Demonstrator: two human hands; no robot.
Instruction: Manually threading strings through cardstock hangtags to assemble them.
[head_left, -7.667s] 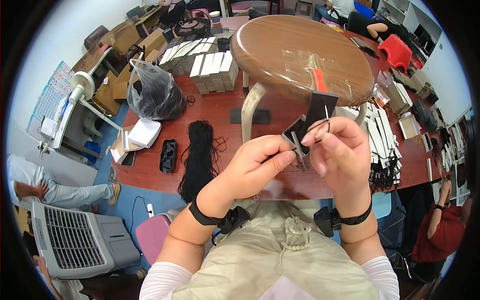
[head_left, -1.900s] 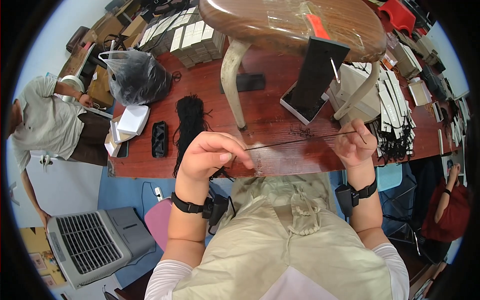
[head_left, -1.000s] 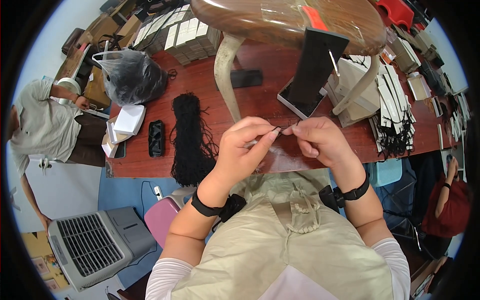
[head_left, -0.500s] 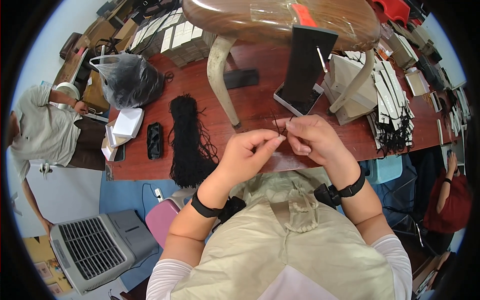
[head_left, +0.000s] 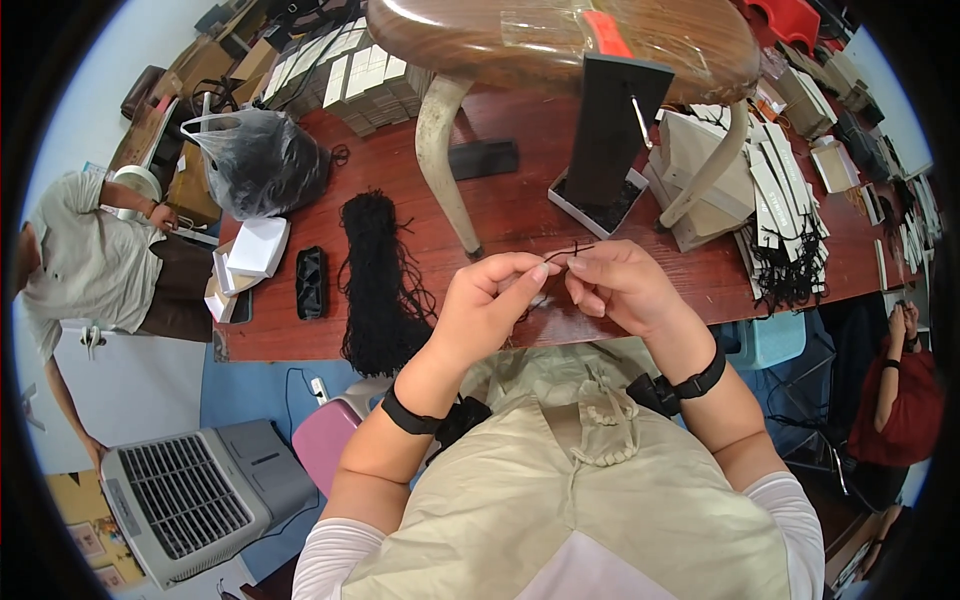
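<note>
I see left hand (head_left: 490,300) grip pinched on black cord (head_left: 572,249) | right hand (head_left: 615,285) grip pinched beside it, fingertips nearly touching | cord's free end runs up-right, above the surface (head_left: 520,205) edge | both hands equally near.

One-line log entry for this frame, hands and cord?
left hand: pinches cord | right hand: pinches same cord | cord bundle: on table, left of hands

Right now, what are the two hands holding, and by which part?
A thin black cord, pinched between both hands: left hand and right hand each grip it with thumb and forefinger tips, close together near its end.
</note>
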